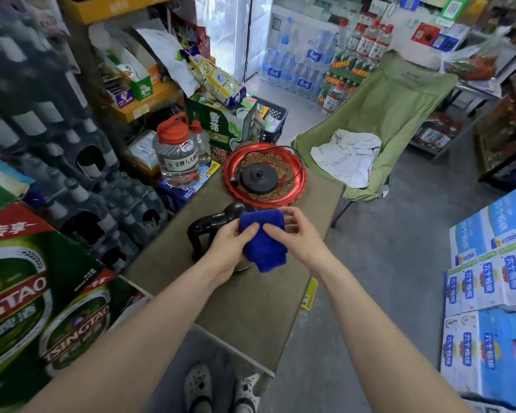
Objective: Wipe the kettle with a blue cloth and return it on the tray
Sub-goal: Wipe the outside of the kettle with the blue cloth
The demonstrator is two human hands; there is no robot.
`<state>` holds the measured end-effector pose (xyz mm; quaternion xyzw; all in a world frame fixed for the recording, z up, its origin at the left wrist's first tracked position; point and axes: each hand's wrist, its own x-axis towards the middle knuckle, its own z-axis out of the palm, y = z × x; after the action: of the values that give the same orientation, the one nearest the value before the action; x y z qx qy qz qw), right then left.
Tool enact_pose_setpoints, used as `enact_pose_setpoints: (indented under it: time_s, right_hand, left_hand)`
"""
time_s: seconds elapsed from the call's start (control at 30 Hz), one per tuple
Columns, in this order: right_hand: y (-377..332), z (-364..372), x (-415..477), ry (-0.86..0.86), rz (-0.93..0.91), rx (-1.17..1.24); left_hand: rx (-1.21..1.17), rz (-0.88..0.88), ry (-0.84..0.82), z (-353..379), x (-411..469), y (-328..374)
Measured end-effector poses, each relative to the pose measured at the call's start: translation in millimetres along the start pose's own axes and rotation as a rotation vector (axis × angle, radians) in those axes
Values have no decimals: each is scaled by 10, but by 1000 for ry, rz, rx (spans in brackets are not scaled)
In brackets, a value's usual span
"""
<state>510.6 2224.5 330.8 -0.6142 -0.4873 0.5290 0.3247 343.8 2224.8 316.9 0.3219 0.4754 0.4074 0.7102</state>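
The kettle [212, 223] stands on the olive table, showing a black handle and lid; most of its body is hidden behind my hands and the cloth. Both hands hold the blue cloth [262, 242] over the kettle: my left hand [227, 251] grips its left side, my right hand [298, 236] pinches its right edge. Just beyond sits the red tray [298, 186], with the black kettle base [259, 177] and its cord lying in it.
The table [245, 308] is narrow. Beer crates and bottle packs crowd its left side, with a big clear jug [178, 156] at the far left corner. A green folding chair [385, 114] stands behind the tray. Blue-white cartons are stacked at right.
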Motion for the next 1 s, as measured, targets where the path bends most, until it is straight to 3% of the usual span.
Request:
enact_pose_setpoints:
  time_s: [0.07, 0.13, 0.2, 0.3, 0.43, 0.67, 0.8, 1.0]
  right_hand:
    - [55, 64, 2, -143, 152, 228]
    - [139, 123, 32, -154, 173, 282]
    - [224, 188, 105, 7, 94, 153]
    - [281, 290, 232, 221, -46, -43]
    - [284, 463, 368, 343, -243, -292]
    - [681, 676, 527, 486, -434, -534]
    - [976, 730, 665, 449, -583, -581]
    - [1398, 775, 855, 559, -794, -611]
  left_hand:
    - [105, 56, -18, -74, 11, -36]
    - [534, 219, 58, -235, 77, -80]
    - [783, 336, 256, -462, 149, -118]
    - [747, 241, 461, -878, 301, -202]
    - [824, -1, 362, -1226, 543, -354]
    - [1039, 163, 192, -1416, 684, -616]
    - [890, 260, 135, -1377, 624, -973]
    - [526, 623, 380, -1224, 810, -1443]
